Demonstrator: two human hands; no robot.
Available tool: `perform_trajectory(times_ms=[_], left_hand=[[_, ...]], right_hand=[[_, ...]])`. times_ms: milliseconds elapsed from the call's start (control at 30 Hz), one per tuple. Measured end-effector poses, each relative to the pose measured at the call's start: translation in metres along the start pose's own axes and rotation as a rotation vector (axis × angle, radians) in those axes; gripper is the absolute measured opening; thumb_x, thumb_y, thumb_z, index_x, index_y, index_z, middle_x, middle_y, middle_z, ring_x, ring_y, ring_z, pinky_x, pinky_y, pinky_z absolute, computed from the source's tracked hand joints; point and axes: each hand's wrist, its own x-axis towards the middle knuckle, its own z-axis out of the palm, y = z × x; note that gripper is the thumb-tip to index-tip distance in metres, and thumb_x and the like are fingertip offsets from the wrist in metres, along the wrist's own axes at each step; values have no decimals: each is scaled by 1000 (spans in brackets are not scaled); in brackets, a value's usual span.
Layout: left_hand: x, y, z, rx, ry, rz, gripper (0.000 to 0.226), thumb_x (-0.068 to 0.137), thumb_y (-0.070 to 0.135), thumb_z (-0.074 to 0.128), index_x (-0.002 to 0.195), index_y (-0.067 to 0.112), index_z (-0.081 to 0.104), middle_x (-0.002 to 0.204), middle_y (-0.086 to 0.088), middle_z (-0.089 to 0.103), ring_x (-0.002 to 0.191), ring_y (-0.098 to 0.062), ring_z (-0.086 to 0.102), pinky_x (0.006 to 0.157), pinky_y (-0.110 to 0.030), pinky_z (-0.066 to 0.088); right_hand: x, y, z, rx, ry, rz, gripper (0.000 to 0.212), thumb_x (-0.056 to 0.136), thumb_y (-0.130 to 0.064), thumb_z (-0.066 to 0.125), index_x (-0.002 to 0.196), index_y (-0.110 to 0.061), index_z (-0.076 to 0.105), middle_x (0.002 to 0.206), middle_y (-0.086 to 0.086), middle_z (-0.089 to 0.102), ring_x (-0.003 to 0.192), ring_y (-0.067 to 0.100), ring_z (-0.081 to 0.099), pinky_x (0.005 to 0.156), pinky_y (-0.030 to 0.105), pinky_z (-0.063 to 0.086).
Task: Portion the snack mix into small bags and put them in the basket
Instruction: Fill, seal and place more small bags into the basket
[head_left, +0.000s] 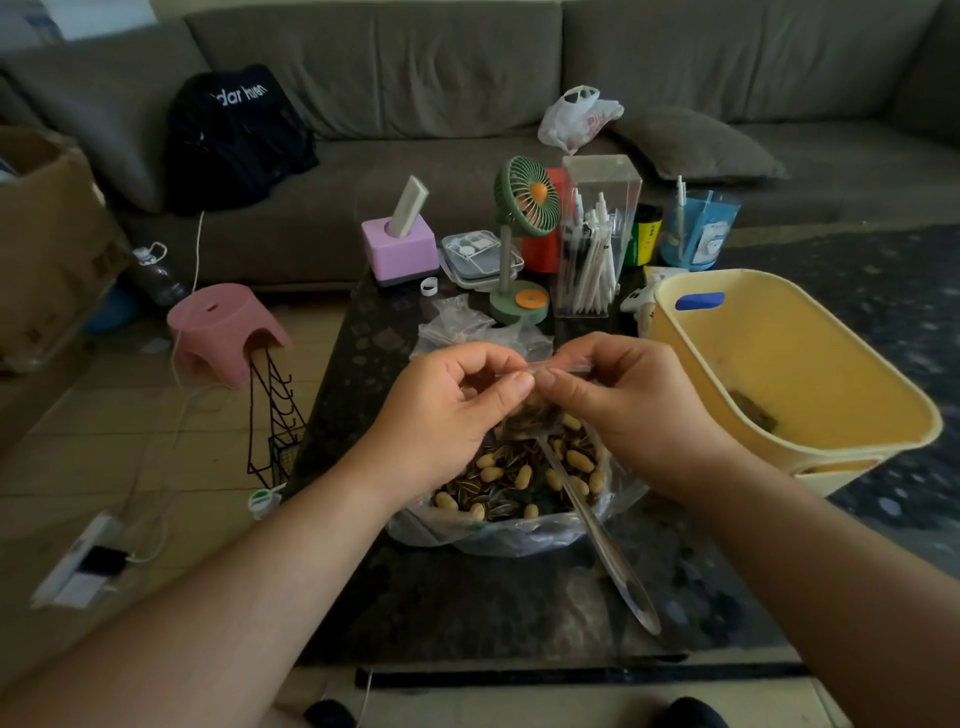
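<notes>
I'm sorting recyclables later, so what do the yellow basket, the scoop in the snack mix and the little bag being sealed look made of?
Yellow basket: likely moulded plastic, matte, with smooth rounded walls and a cut-out handle. Scoop: probably clear glossy plastic; the table shows through it. Small bag, pinched by both hands: thin clear plastic film, crinkly, with a zip strip.

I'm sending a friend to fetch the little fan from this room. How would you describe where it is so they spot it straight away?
Start at the dark coffee table in front of the grey sofa and look to its far edge. The fan stands there on a thin stalk, between the lilac tissue box and the clear box of pens. It alone is green, with a round cage and an orange hub.
</notes>
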Motion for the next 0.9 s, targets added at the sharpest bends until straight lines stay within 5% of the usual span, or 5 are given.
perform_trajectory(times_ms=[300,633,733,800,900], left_hand=[[33,41,17,113,-22,53,20,87,6,81,83,25,77,76,15,76,74,2,68,71,-13,53],[117,94,87,-33,48,-18,22,103,15,67,86,24,77,81,6,73,88,-17,66,85,-40,55],[130,92,116,-79,-85,-58,9,97,39,72,96,31,76,95,7,75,94,-14,69,86,-39,57],[136,86,135,10,-174,-26,27,82,50,78,104,34,76,101,9,77,98,-10,72,85,-35,60],[149,77,155,231,-116,93,6,89,29,84,92,33,80,83,14,77,79,-1,69,74,-28,55]], right_hand=[[5,-23,-41,-105,38,-64,13,88,-5,78,77,-9,72,78,0,71,75,16,69,72,29,57],[7,-52,-152,-14,407,24,11,99,-13,68,94,-7,76,81,11,76,71,16,71,66,30,62],[11,-39,-168,-113,411,119,9,96,-19,73,90,-13,77,83,8,77,76,15,75,71,32,62],[14,-31,-173,-139,405,141,8,94,-21,75,88,-18,79,82,-1,78,79,10,75,75,31,61],[17,-25,-181,-143,427,171,6,94,-26,76,90,-23,80,82,-6,77,79,3,74,68,21,57]])
